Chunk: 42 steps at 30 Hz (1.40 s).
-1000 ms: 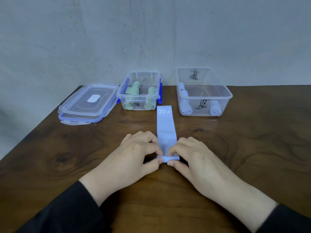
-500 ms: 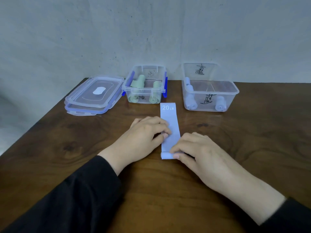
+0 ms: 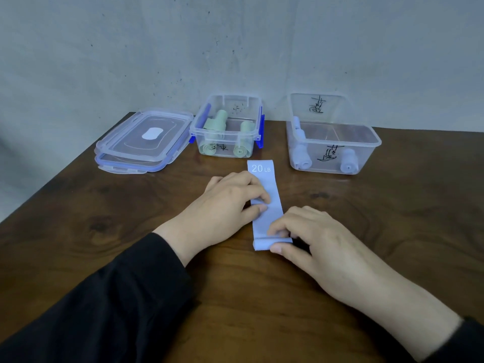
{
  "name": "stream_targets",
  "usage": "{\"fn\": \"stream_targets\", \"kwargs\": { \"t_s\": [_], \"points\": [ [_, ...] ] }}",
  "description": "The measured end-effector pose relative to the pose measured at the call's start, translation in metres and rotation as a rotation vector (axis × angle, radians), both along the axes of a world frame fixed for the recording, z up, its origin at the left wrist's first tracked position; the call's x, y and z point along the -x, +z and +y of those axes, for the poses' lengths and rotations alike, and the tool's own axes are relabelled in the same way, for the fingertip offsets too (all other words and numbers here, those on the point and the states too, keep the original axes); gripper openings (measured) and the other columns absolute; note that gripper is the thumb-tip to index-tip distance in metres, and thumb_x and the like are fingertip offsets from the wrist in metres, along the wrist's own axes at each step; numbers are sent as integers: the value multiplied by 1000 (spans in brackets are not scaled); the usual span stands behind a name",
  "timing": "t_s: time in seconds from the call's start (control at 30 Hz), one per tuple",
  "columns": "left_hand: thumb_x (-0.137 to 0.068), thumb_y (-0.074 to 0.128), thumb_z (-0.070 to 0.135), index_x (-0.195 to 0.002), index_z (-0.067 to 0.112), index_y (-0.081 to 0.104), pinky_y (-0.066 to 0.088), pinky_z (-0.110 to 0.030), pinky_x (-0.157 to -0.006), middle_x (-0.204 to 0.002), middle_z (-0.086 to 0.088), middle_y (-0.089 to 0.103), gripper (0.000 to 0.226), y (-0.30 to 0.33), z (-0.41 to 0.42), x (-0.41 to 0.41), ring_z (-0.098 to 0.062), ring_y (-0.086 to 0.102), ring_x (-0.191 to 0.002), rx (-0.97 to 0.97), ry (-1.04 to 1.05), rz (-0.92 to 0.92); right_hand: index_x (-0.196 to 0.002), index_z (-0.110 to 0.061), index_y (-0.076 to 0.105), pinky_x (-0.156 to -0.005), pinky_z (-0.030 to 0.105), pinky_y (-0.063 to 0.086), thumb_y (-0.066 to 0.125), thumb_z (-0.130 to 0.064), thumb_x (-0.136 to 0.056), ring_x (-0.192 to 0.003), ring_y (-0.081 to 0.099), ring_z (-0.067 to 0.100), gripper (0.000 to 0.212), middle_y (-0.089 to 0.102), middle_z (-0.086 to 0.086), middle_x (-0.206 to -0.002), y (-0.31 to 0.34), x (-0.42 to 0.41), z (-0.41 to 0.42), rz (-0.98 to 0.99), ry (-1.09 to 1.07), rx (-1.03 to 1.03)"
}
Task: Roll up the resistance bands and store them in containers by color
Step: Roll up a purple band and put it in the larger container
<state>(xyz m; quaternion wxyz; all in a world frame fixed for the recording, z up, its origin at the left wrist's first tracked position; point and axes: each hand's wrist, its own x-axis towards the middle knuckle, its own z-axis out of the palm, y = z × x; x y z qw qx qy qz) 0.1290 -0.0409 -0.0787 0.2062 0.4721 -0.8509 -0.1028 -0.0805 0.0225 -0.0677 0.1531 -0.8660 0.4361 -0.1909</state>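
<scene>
pale blue band (image 3: 267, 203) flat, near end rolled.

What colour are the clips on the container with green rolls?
Blue clips, seen in the head view.

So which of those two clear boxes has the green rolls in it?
The smaller box with blue side clips, next to the stacked lids. The larger box on the right holds pale blue rolls.
</scene>
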Motion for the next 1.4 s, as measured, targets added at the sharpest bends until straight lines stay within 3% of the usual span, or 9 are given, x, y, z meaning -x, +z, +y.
{"fn": "stream_targets", "kwargs": {
  "t_s": [0.2,0.27,0.4,0.6,0.83,1.03,1.17,1.33,1.4],
  "points": [
    [-98,56,27,-108,38,66,17,-21,-99,-115,21,50,18,0,1,0,0,44,-111,-41,8,3,-105,-34,69,-83,34,46,55,-50,-91,-91,47,7,26,51,-21,-96,-7,0,-3,-9,-40,56],
    [-100,54,25,-110,38,65,18,-22,-100,-117,21,50,21,1,1,0,0,43,-113,-46,7,-5,-107,-34,68,-86,34,45,59,-46,-91,-94,47,8,22,50,-21,-98,-7,-2,-5,-16,-50,39],
    [-100,53,28,-111,39,64,18,-24,-105,-124,21,49,20,2,2,-1,0,41,-121,-53,17,-23,-107,-37,66,-89,30,40,49,-47,-95,-97,46,8,24,48,-22,-98,-6,0,-7,38,16,18],
    [-100,52,30,-112,40,63,14,-22,-103,-129,22,48,19,2,2,-2,2,37,-124,-71,23,-26,-107,-36,67,-84,17,36,63,-37,-94,-98,48,7,14,48,-26,-93,-5,1,-8,-36,-5,-12],
    [-101,50,30,-114,40,63,13,-24,-108,-140,21,43,21,1,2,-1,0,30,-134,-63,36,-34,-105,-40,66,-88,24,40,62,-44,-91,-98,47,7,15,49,-22,-100,-5,-2,-8,-12,-43,-1],
    [-101,50,34,-114,42,62,13,-28,-113,-147,20,40,20,1,3,-3,1,25,-139,-46,46,-45,-108,-41,60,-93,26,34,45,-49,-95,-98,44,2,22,47,-26,-98,-1,-2,-5,48,36,-33],
    [-101,50,35,-113,43,62,10,-24,-109,-146,21,40,19,1,2,-2,2,24,-139,-49,51,-45,-105,-43,59,-89,26,39,35,-56,-93,-93,43,0,30,45,-29,-96,-3,-3,-6,40,0,8],
    [-101,49,34,-112,44,63,11,-26,-112,-146,23,38,20,1,3,-2,4,23,-138,-60,56,-26,-112,-41,64,-88,23,40,47,-55,-89,-95,42,2,32,42,-24,-100,-4,-5,-6,32,-56,10],
    [-100,50,34,-110,44,64,11,-28,-113,-145,22,39,20,2,4,-2,2,23,-140,-50,56,-23,-112,-41,62,-88,23,38,41,-54,-92,-96,41,1,32,41,-25,-100,-3,-5,-5,47,-41,-11]
  ]
}}
